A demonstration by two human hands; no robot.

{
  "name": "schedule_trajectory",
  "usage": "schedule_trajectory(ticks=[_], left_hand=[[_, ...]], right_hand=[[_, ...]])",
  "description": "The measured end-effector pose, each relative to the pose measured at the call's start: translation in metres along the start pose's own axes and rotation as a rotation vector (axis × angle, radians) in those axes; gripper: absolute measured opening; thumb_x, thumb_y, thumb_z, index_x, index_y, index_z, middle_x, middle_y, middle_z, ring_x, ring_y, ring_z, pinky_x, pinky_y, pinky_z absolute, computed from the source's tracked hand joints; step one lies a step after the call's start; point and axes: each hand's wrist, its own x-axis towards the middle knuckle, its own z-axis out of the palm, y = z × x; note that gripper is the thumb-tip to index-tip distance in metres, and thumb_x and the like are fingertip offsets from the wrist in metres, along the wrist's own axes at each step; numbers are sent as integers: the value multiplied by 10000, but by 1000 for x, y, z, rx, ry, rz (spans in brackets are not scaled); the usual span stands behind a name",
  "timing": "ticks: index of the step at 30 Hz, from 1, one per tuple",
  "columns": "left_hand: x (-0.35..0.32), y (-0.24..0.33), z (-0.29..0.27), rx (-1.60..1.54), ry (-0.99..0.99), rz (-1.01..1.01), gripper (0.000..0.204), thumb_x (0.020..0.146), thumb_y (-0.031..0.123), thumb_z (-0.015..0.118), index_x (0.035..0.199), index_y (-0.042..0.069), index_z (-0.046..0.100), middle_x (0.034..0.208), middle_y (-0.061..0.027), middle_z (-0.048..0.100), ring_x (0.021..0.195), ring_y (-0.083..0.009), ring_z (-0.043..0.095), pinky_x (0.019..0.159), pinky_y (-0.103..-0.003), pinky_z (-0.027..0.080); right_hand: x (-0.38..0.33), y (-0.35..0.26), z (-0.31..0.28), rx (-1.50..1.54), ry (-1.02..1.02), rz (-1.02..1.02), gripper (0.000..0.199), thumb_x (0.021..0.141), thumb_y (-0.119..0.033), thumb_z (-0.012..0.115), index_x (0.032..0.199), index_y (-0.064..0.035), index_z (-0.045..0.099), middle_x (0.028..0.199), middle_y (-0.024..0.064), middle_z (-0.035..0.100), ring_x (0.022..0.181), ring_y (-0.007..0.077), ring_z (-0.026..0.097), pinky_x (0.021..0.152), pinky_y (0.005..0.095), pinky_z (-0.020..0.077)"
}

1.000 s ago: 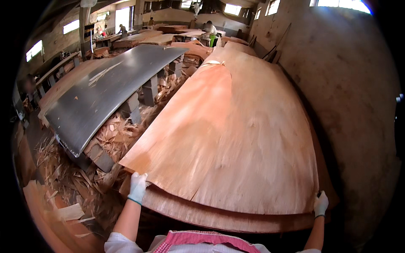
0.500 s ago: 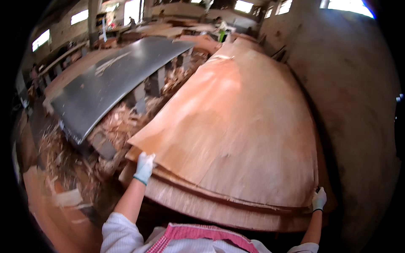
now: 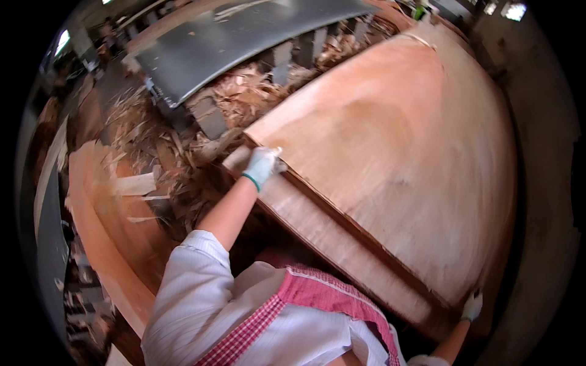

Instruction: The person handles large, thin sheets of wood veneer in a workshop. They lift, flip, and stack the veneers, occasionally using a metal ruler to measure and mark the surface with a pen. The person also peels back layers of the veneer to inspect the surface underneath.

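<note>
A wide stack of thin reddish-tan wood veneer sheets point(image 3: 372, 140) stretches away in front of me. My left hand point(image 3: 262, 167), in a white glove with a green cuff, is closed at the stack's near left corner, its fingers curled against the top sheet's edge. At the near right corner my right hand point(image 3: 472, 306), also gloved, has its fingers closed at the edge; it is small and partly blurred. Below the upper layers, a paler lower layer point(image 3: 342, 247) juts out toward me along the near side. The undersides of both grips are hidden.
A dark grey, smooth-topped table point(image 3: 244, 43) stands at the far left on grey blocks point(image 3: 210, 117). Wood scraps point(image 3: 247, 91) heap around it. Curved veneer pieces point(image 3: 107, 201) lie at my left. A wall point(image 3: 543, 146) runs along the right side.
My view has tilted down and swung, so the stack and table appear higher and turned. Both hands stay at the stack's near corners. The upper sheets' near edges look more even.
</note>
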Motion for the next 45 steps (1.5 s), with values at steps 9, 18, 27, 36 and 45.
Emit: schedule_trajectory(ticks=[9,18,27,36,45], left_hand=[[-27,10,12,95,-15,192,167,895,185,636,959,57,550,775,-14,511,632,-98,511,606,-223,511],[-21,-8,24,82,11,248,252,905,140,616,755,94,419,705,-16,462,561,-85,435,479,-218,334],[-40,-23,-4,392,337,901,354,930,203,587,1189,-12,477,994,-103,568,910,-202,568,789,-310,487],[-60,-35,42,1226,277,874,377,905,305,548,1174,42,569,1215,-200,552,1189,-368,463,1055,-458,312],[-60,-49,57,1181,333,951,318,892,268,551,1133,63,580,1201,-169,548,1144,-359,473,1013,-461,345]], right_hand=[[15,-49,-2,-153,-214,274,396,913,-379,480,1180,-113,601,1208,156,604,1116,336,564,907,440,453],[23,-27,8,-95,-348,368,502,884,-373,553,1309,-108,531,1299,129,559,1156,299,554,939,426,453],[-41,-27,-3,274,-158,221,674,837,-396,607,1363,-24,408,1347,198,499,1216,372,486,987,420,399],[-113,-11,-42,364,-221,336,381,882,-258,584,1131,30,599,1096,223,630,1009,326,601,840,392,471],[-189,173,-75,-28,37,575,344,919,-247,572,1163,-5,564,1076,191,637,987,346,602,833,417,471]])
